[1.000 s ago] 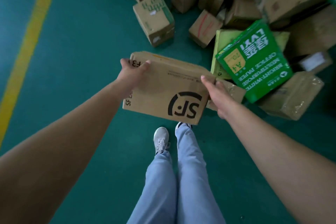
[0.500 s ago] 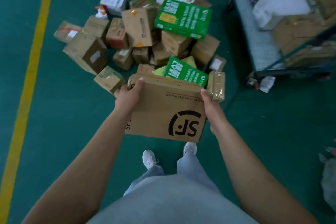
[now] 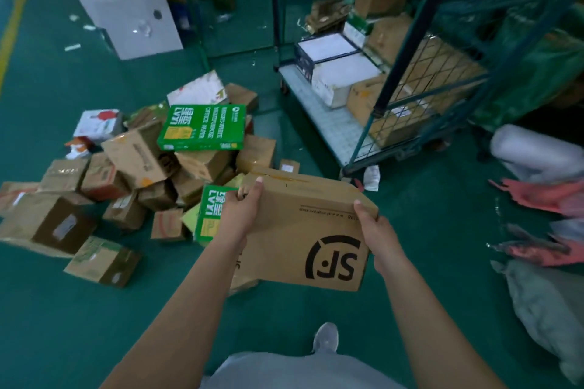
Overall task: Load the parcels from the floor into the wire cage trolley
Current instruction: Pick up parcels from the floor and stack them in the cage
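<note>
Carrying a flat brown SF carton (image 3: 303,230), held off the floor at centre frame, lower middle, between both hands. Left hand (image 3: 238,213) grips the carton's left end, fingers curled over the top edge, thumb side hidden underneath. Right hand (image 3: 377,235) grips the right end near the upper corner, fingers wrapped round the edge. Carton looks stiff, corrugated board, faces flat with no sag or dent, so it should keep its shape under an end-to-end hold; likely light to moderate weight, since two hands at the ends carry it level enough, slightly tilted toward the camera. Surface is plain matte cardboard, not slippery; contents unknown, so fragility cannot be told. Best hold, in my judgement, is as now: opposite short ends, or under the bottom edge for the set-down. Wire cage trolley (image 3: 410,98) stands at upper right of the frame, open side facing the carton, its deck (image 3: 319,110) already carrying white and brown boxes toward the back, with bare deck at the front. Pile of parcels (image 3: 142,167) remains on the green floor (image 3: 79,309) at left centre, including green paper-ream boxes (image 3: 202,126); many left to load. Risk: carton corner catching the cage's upright post on the way in.
</note>
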